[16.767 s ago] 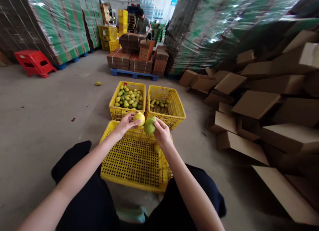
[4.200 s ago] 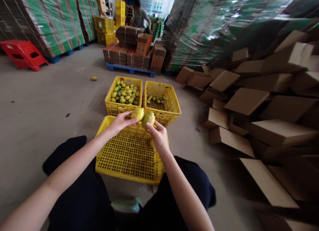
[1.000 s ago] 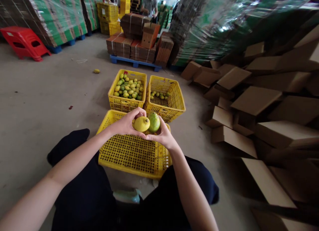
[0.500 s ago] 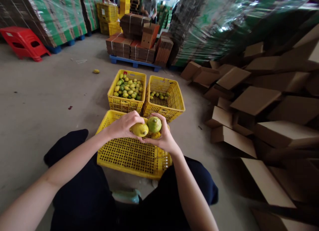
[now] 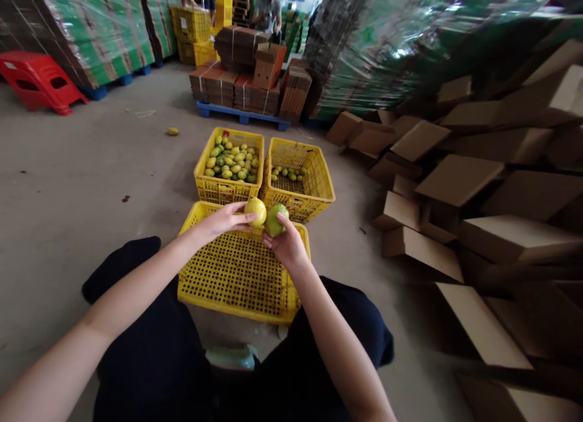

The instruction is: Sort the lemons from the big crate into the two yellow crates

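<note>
From my remote seat I'm seeing a red stool (image 5: 40,82) standing on the grey floor (image 5: 91,179) at the far left, with a film-wrapped green stack (image 5: 100,33) rising behind it. Farther back, I'm watching a blue pallet (image 5: 243,115) bearing strapped cardboard bundles (image 5: 237,48), and an open carton (image 5: 268,67) is sitting among them. A person in a grey shirt (image 5: 268,12) is showing behind, and stacked yellow crates (image 5: 191,24) are standing to the left. Along the right, brown boxes (image 5: 460,179) are lying in a jumbled heap, another wrapped stack (image 5: 364,57) looming beyond.
</note>
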### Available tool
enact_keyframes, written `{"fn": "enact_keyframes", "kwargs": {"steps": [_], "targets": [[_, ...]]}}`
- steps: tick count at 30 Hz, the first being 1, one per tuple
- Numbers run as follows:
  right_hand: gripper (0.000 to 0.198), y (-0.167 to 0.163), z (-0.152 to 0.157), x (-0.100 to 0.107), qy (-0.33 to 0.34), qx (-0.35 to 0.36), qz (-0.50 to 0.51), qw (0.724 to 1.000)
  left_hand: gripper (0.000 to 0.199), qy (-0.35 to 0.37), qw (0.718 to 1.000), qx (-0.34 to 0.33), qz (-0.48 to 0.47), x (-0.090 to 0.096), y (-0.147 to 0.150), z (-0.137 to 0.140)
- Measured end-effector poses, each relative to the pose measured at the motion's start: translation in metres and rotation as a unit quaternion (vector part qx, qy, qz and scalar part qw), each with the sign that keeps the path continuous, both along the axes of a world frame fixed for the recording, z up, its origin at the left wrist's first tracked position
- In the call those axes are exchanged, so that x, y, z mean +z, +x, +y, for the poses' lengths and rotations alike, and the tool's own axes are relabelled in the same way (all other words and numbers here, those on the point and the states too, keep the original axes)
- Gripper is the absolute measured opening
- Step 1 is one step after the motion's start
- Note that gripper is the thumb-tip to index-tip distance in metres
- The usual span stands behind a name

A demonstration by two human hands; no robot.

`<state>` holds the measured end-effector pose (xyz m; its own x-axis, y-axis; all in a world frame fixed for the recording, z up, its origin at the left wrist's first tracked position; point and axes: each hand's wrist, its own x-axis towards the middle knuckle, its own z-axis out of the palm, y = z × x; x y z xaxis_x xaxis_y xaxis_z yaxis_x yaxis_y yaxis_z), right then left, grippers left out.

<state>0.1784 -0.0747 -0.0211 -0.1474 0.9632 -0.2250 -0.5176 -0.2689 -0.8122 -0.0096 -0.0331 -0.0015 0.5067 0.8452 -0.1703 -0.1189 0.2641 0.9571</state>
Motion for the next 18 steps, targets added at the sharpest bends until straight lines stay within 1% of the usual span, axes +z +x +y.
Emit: {"fn": "enact_keyframes", "kwargs": {"steps": [2, 4, 6, 9, 14, 18], "targets": [[0.045, 0.001, 0.004, -0.003, -0.031, 0.017, 0.032, 0.999, 0.048, -0.057, 0.998, 0.002, -0.026, -0.005, -0.003, 0.004], [0.042, 0.003, 0.007, -0.004, -0.048, 0.036, 0.05, 0.997, 0.039, -0.094, 0.995, 0.002, -0.044, -0.01, -0.005, 0.007], [0.043, 0.007, 0.007, -0.004, -0.057, 0.068, 0.059, 0.994, 0.034, -0.12, 0.991, -0.01, -0.058, -0.014, -0.006, 0.01], [0.049, 0.012, 0.006, -0.002, -0.061, 0.102, 0.061, 0.991, 0.029, -0.145, 0.986, -0.024, -0.078, -0.017, -0.005, 0.012], [0.05, 0.011, 0.004, 0.003, -0.062, 0.097, 0.052, 0.992, 0.025, -0.174, 0.982, -0.008, -0.072, -0.015, -0.002, 0.01], [0.052, 0.008, 0.003, 0.004, -0.052, 0.093, 0.046, 0.993, 0.032, -0.169, 0.984, 0.006, -0.063, -0.014, -0.001, 0.01]]}}
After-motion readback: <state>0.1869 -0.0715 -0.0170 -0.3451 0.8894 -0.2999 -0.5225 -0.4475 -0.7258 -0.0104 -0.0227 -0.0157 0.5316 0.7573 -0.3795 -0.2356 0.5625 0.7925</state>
